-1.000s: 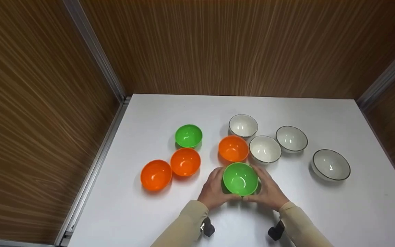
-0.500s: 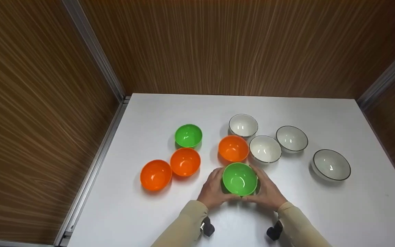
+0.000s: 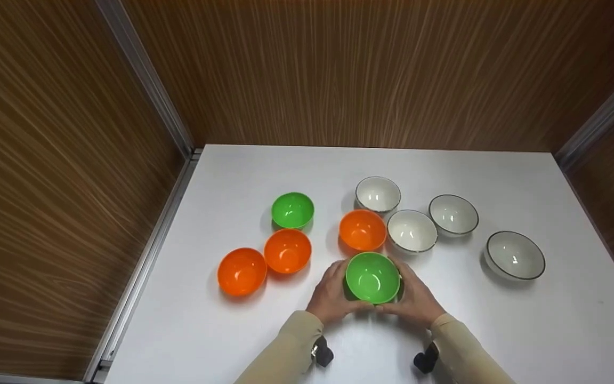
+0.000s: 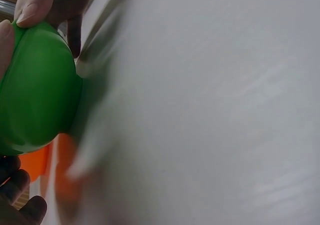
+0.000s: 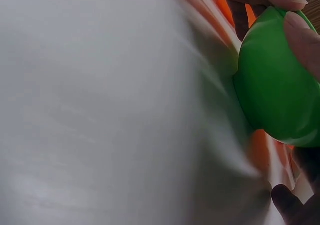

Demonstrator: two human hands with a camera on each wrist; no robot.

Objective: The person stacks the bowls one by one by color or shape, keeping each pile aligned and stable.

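Note:
A green bowl [image 3: 373,280] sits between both hands near the middle of the white table [image 3: 190,341], its open side up. The left hand [image 3: 332,296] grips its left side and the right hand [image 3: 417,297] its right side. Both thumbs meet at the near rim, while the other fingers curl round the far sides. Seen in the left wrist view, the bowl's green outer wall [image 4: 40,85] is close over the tabletop. Directly behind the held bowl stands an orange bowl [image 3: 362,230], nearly at its far rim. Part of the fingers is hidden behind the bowl.
To the left are two more orange bowls [image 3: 242,272] and a second green bowl [image 3: 292,210]. Several white bowls with dark rims [image 3: 412,231] stand behind and to the right, one of them [image 3: 515,256] apart from the others. Wood-grain panels [image 3: 360,74] enclose the table.

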